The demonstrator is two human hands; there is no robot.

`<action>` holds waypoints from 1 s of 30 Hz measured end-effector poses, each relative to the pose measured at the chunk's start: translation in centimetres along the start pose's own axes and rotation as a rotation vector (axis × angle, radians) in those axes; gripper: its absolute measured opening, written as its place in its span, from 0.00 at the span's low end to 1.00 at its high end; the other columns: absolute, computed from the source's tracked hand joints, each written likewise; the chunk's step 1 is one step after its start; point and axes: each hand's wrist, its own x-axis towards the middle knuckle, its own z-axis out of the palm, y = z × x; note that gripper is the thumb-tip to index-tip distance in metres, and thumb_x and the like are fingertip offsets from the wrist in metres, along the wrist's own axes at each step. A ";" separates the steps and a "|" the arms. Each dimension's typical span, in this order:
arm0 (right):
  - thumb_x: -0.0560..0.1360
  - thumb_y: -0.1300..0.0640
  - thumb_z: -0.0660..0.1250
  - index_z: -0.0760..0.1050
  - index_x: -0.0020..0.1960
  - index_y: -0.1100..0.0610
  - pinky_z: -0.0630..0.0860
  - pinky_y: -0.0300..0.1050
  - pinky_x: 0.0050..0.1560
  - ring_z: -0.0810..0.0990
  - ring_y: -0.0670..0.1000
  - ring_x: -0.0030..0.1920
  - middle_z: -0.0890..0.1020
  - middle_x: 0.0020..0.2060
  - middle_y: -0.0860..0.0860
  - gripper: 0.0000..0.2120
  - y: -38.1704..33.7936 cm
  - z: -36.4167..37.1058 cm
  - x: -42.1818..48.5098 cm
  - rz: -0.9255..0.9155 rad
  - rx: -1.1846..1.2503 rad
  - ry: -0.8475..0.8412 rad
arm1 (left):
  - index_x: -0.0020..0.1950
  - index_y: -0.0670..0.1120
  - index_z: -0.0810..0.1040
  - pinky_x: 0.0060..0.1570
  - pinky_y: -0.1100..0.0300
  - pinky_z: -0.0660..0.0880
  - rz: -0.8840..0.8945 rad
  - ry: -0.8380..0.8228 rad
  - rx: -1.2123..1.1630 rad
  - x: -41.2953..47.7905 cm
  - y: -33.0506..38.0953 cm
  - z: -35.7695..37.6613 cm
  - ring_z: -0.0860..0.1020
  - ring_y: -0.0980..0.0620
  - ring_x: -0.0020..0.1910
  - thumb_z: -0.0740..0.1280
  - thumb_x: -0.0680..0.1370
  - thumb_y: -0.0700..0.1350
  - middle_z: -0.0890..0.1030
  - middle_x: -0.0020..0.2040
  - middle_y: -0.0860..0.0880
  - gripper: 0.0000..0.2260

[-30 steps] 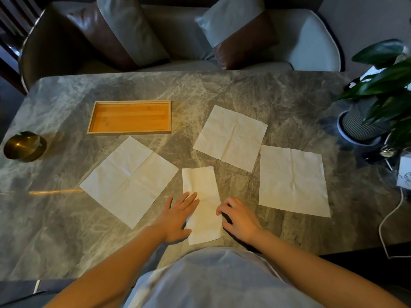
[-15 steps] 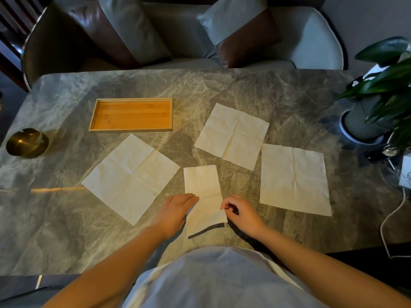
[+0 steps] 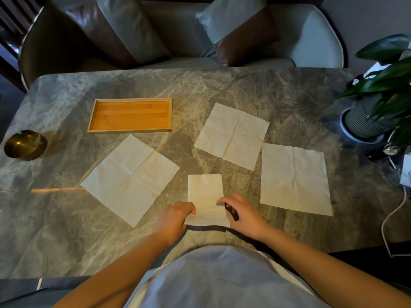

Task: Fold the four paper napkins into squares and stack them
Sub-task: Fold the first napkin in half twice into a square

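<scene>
Napkin [image 3: 205, 190], lower centre: our left hand [image 3: 172, 216] and right hand [image 3: 243, 213] pinch its near corners, fingers [image 3: 189, 209] curled; we should carry them level onto the far edge.

three white paper squares, opened flat, creased in a cross: left napkin [image 3: 130, 180] mid-left, top napkin [image 3: 232, 135] above center, right napkin [image 3: 294, 178] mid-right. folded napkin [image 3: 205, 192] low center, a thin strip, near end lifted.
</scene>
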 end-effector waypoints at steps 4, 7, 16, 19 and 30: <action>0.73 0.51 0.71 0.77 0.61 0.45 0.67 0.34 0.38 0.71 0.43 0.45 0.70 0.47 0.44 0.17 0.8 0.9 0.3 -0.008 -0.122 0.031 | 0.49 0.51 0.76 0.40 0.55 0.72 -0.010 0.005 -0.100 -0.1 0.2 -0.4 0.77 0.47 0.42 0.61 0.76 0.43 0.81 0.45 0.48 0.06; 0.75 0.57 0.70 0.82 0.52 0.48 0.68 0.39 0.38 0.72 0.47 0.42 0.72 0.43 0.46 0.08 1.0 1.5 0.4 0.067 -0.090 0.072 | 0.49 0.51 0.75 0.41 0.54 0.74 -0.078 -0.013 -0.157 -0.1 0.5 -0.5 0.76 0.49 0.42 0.60 0.78 0.45 0.80 0.44 0.49 0.05; 0.76 0.49 0.66 0.78 0.39 0.55 0.65 0.38 0.34 0.74 0.48 0.38 0.72 0.39 0.46 0.12 0.2 1.4 0.8 0.183 -0.020 0.085 | 0.44 0.46 0.74 0.39 0.52 0.75 -0.235 0.000 -0.331 0.3 0.4 -0.5 0.77 0.48 0.37 0.59 0.80 0.48 0.79 0.36 0.46 0.09; 0.74 0.48 0.69 0.77 0.40 0.49 0.65 0.38 0.35 0.72 0.44 0.37 0.72 0.39 0.43 0.07 0.1 1.4 0.9 0.183 -0.027 0.080 | 0.43 0.47 0.74 0.37 0.55 0.74 -0.258 -0.008 -0.356 0.5 0.3 -0.3 0.77 0.50 0.36 0.57 0.80 0.47 0.78 0.35 0.49 0.09; 0.75 0.52 0.68 0.72 0.35 0.54 0.67 0.44 0.36 0.72 0.48 0.36 0.75 0.36 0.49 0.12 -0.2 1.5 0.9 0.214 -0.015 0.133 | 0.36 0.54 0.67 0.31 0.62 0.66 -0.302 0.018 -0.316 0.6 0.6 -0.3 0.73 0.53 0.33 0.57 0.80 0.46 0.75 0.32 0.53 0.12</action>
